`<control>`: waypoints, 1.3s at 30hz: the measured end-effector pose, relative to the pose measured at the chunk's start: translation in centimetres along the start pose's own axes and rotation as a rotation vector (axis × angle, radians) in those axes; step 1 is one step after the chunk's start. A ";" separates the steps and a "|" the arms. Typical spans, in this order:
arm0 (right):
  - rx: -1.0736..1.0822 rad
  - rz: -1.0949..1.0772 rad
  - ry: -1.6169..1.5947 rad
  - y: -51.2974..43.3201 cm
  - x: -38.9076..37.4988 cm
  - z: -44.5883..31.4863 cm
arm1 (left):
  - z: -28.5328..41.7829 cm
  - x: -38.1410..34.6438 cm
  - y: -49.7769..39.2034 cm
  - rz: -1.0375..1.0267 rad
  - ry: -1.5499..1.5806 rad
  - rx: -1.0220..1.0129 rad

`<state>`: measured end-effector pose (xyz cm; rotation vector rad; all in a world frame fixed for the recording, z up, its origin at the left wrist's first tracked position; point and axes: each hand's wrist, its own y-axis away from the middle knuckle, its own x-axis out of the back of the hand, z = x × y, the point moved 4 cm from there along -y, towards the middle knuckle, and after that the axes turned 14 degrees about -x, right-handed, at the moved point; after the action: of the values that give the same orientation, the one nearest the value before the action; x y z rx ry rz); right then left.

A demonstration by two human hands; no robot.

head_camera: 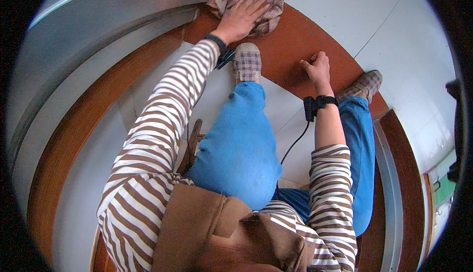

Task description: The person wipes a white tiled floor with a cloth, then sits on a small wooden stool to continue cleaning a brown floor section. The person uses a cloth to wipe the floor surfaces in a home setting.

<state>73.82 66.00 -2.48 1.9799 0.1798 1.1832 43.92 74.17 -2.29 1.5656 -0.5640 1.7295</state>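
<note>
My left hand [241,18] lies with its fingers stretched over a crumpled brown-and-cream patterned cloth [274,16], pressing it onto a reddish-brown threshold slab [275,52]. The cloth sits at the slab's left end, close to a grey metal panel [159,2]. Over the right part of the slab, my right hand [320,67] is loosely curled, and nothing shows in it. Whether its knuckles touch the slab I cannot tell. Its fingertips are partly hidden.
One plaid shoe [247,59] stands at the slab's near edge, the other [364,83] towards its right end. Wooden trim [85,120] curves along the left. A black cable [297,141] hangs from my right wristband. White floor tiles [369,17] lie beyond.
</note>
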 end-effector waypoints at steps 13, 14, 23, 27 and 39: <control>-0.041 -0.025 0.017 0.9 0.8 -0.9 | 4.2 -2.3 15.6 -0.262 0.197 0.057; -0.029 -0.011 0.013 0.9 0.8 -0.9 | 3.5 -2.2 14.8 -0.252 0.192 0.032; -0.037 -0.024 0.047 0.2 0.0 -0.1 | -1.8 -0.5 1.0 0.108 0.071 0.057; -0.046 -0.048 0.057 0.0 0.0 0.0 | -1.7 -0.6 -3.1 0.111 0.065 0.131; -0.041 -0.033 0.033 0.5 0.0 0.1 | 4.3 -1.4 14.4 -0.186 0.329 0.155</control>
<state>73.76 65.64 -2.17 1.9159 0.2029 1.1894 35.87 61.50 -0.84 1.3461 -0.1199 1.8681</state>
